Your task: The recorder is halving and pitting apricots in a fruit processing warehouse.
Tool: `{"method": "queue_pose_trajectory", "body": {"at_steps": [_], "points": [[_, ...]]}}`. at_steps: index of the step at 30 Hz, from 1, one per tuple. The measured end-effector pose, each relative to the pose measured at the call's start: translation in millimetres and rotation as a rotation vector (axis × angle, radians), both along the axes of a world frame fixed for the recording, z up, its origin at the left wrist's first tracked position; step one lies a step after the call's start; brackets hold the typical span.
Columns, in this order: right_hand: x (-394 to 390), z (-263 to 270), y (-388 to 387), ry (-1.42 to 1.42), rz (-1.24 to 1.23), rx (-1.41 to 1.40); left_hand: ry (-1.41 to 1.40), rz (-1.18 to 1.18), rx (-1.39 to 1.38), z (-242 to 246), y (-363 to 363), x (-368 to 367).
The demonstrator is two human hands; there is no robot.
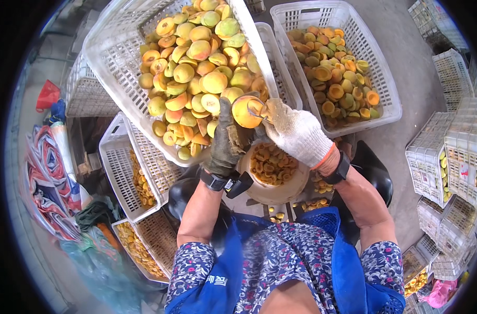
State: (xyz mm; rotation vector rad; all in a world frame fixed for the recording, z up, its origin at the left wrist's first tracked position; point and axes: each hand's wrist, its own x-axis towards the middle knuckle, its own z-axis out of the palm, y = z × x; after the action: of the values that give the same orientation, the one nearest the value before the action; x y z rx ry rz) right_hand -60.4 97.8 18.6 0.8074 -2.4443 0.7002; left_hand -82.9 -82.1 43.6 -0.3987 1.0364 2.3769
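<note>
My left hand [226, 147], in a dark, worn glove, holds a yellow-orange peach [243, 113] over the near right corner of a tilted white plastic crate [113, 45]. My right hand [299, 131], in a white knit glove with an orange cuff, grips a small tool with a curved metal loop [256, 109]. That loop lies against the peach's right side; the glove hides its handle. Halved peaches [201, 51], some with stones showing, heap up in the tilted crate. Below my hands stands a pale round bucket [279, 196] holding brownish-orange peach stones or scraps [273, 163].
At the upper right, another white crate [391, 104] contains hollowed peach halves [336, 74]. Crates with peach pieces [144, 180] stand at my left. Stacked crates [426, 153] line the right side. Plastic sheeting [101, 267] and striped sacking [52, 176] lie left. Fruit pieces [316, 204] lie near the bucket.
</note>
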Motion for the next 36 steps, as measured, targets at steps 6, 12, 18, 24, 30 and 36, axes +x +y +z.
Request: {"method": "queue_pose_trajectory", "body": {"at_steps": [6,12,18,24,30,36], "points": [[5,-12,-10,-0.107,-0.048,-0.043,0.103,-0.121,-0.107,-14,-3,6],[12,-27,-13,-0.134,0.002,0.012,0.132,0.109,-0.231,-44,9,9],[14,-24,-2,-0.322,0.055,0.043,0.829,-0.146,-0.738,-26,0,15],[19,-28,-9,-0.252,0.06,0.041,0.646,0.065,-0.793,-88,7,14],[2,-39,5,-0.498,0.132,-0.047,0.422,-0.148,-0.502,-74,2,9],[11,-32,-1,-0.267,-0.059,-0.028,0.385,-0.129,-0.437,-49,7,3]]}}
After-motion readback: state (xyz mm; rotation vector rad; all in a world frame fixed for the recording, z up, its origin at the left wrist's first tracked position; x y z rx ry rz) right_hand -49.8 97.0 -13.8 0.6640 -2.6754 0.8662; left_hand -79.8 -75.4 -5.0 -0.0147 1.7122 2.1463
